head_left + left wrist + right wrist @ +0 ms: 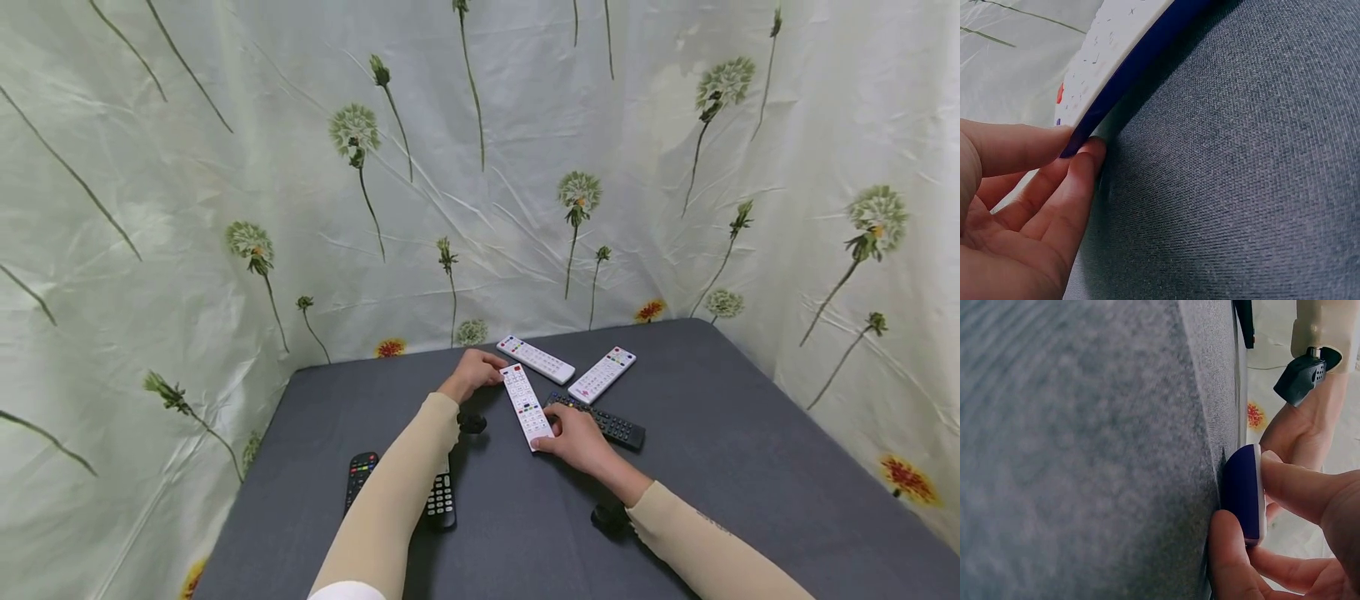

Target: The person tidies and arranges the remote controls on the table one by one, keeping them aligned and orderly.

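A white remote control (pixel 525 407) with a blue underside lies lengthwise between my two hands, close over the dark grey cloth. At its far end, my left hand (pixel 474 375) pinches the corner; in the left wrist view the thumb sits at the edge of the remote (pixel 1119 62), with fingertips under it. The near end is gripped by my right hand (pixel 577 437). Seen from the right wrist, that thumb presses the white face of the remote (pixel 1261 494), while the other fingers are at its blue back and side.
Beyond the hands lie two more white remotes, one at the back (pixel 536 360) and one to the right (pixel 602 375). A black remote (pixel 621 431) lies partly behind my right hand. Two black remotes, one left (pixel 362 471) and one nearer (pixel 441 504), are partly hidden by my left forearm.
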`<state>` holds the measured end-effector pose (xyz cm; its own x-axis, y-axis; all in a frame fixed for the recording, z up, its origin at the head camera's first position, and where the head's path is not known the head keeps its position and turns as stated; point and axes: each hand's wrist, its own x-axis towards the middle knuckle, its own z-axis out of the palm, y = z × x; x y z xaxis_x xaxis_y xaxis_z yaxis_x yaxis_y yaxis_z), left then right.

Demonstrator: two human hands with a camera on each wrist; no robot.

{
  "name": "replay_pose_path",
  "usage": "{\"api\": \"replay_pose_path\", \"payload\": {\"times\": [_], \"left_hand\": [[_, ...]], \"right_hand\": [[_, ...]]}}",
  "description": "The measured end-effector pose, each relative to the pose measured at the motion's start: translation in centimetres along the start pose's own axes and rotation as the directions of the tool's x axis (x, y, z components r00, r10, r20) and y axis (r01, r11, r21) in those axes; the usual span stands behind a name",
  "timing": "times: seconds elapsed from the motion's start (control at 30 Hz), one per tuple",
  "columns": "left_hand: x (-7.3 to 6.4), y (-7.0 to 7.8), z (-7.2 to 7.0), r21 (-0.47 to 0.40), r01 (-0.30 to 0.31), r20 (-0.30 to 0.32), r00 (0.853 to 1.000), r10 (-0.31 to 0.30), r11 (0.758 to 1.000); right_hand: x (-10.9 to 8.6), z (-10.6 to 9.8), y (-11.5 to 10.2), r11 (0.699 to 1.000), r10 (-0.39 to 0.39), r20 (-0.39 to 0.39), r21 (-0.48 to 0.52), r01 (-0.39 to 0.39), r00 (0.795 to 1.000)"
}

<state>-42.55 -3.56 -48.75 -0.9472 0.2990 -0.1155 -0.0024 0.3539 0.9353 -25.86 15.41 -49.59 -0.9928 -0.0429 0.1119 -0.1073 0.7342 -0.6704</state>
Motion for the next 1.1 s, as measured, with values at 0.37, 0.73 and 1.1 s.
{"api": "replay_pose_path", "payload": {"times": [0.37,0.73,1.1], "left_hand": [[-0.3,-0.2,-0.3,-0.011,0.013,0.015,1.0,-0.012,1.0],[-0.4,-0.8,-1.1,-0.079,0.045,0.046,0.998,-0.042,0.996],[-0.8,0.4,-2.4,-0.112,0.008,0.056,0.998,-0.002,0.994]], "right_hand": [[-0.5,0.0,0.1,0.987,0.042,0.04,0.153,-0.048,0.998],[-0.7,-0.2,0.6,0.824,0.077,0.214,0.536,-0.183,0.974],[-0.7,-0.9,-0.5,0.812,0.041,0.207,0.563,-0.153,0.978]]}}
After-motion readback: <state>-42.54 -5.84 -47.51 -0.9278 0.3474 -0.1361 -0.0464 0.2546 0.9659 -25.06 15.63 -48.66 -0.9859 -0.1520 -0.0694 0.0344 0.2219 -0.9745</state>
